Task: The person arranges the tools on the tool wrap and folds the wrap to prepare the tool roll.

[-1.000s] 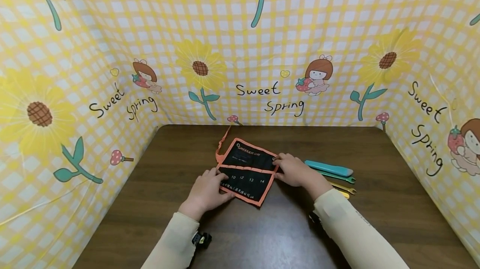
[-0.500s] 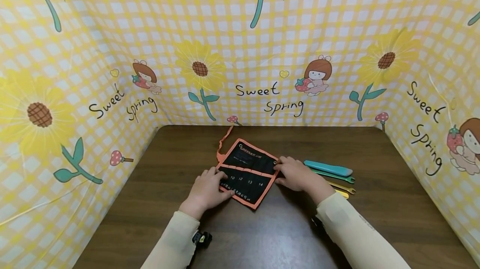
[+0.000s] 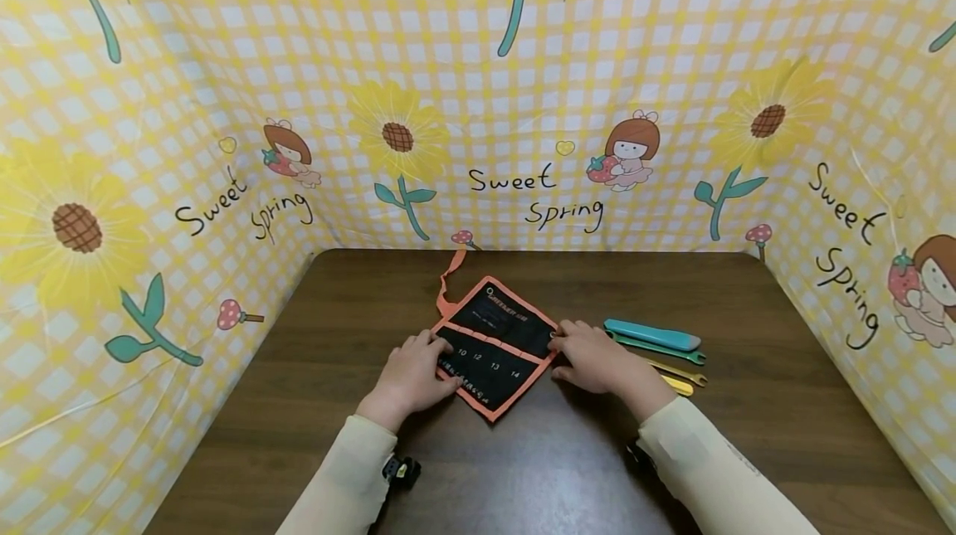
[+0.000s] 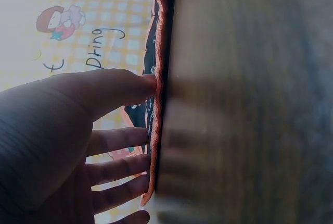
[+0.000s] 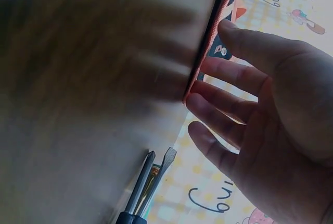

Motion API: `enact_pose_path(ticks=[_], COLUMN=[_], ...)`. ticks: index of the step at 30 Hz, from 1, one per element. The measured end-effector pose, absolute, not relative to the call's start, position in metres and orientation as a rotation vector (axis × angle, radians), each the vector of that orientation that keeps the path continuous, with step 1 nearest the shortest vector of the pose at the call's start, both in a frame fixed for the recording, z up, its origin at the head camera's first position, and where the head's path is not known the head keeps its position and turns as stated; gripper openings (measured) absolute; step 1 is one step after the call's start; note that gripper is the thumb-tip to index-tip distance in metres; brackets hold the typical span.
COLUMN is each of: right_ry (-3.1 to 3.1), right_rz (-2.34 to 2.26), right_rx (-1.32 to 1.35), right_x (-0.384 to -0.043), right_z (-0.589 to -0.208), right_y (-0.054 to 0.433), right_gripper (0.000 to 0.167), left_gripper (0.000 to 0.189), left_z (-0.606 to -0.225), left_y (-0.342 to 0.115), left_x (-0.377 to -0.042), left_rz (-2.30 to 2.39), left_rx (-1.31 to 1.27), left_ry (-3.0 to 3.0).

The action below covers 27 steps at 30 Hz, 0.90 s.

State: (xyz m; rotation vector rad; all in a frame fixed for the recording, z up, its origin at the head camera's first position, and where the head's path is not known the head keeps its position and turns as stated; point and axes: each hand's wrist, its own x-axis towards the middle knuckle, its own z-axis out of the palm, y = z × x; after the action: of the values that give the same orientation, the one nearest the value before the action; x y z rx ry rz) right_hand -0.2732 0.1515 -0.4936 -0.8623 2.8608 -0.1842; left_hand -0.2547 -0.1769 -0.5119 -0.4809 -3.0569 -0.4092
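A black tool pouch (image 3: 493, 336) with orange edging lies flat and turned at an angle on the brown table. Its pockets carry printed numbers, among them 10, 12, 13 and 14. My left hand (image 3: 413, 373) rests on the pouch's left side; in the left wrist view the thumb (image 4: 122, 89) touches the orange edge and the fingers stretch over the fabric. At the right corner my right hand (image 3: 597, 357) touches the edging with its thumb and fingertips, fingers loosely extended in the right wrist view. An orange strap (image 3: 446, 282) trails from the pouch's far left side.
Right of my right hand lie a long teal object (image 3: 652, 334), a green wrench (image 3: 668, 350), a gold wrench (image 3: 690, 376) and a yellow-ended piece (image 3: 678, 386). Two screwdrivers (image 5: 148, 187) show in the right wrist view. Patterned cloth walls (image 3: 515, 104) surround the table.
The pouch has turned clockwise: its near corner has swung left and its far corner right. My right hand has shifted slightly nearer and right with it; my left hand has barely moved.
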Motion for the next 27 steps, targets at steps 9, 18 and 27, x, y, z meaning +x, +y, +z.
enact_pose_path(ticks=[9,18,27], right_ry=[2.863,2.848,2.806], right_rz=[-0.227,-0.314,-0.359], right_rx=[-0.895,-0.937,-0.922], right_x=[-0.256,-0.244,-0.232], right_z=[-0.495,-0.498,-0.495], right_y=[0.153,0.159,0.156], right_gripper=[0.036,0.024,0.016], left_gripper=[0.052,0.049,0.046], left_z=[-0.514,-0.511,-0.506], left_y=[-0.176,-0.175,-0.171], left_x=[-0.260,-0.268,-0.274], left_rz=[-0.425,-0.455,-0.464], left_rx=[-0.485,-0.537,-0.542], left_ry=[-3.091,-3.107,-3.117])
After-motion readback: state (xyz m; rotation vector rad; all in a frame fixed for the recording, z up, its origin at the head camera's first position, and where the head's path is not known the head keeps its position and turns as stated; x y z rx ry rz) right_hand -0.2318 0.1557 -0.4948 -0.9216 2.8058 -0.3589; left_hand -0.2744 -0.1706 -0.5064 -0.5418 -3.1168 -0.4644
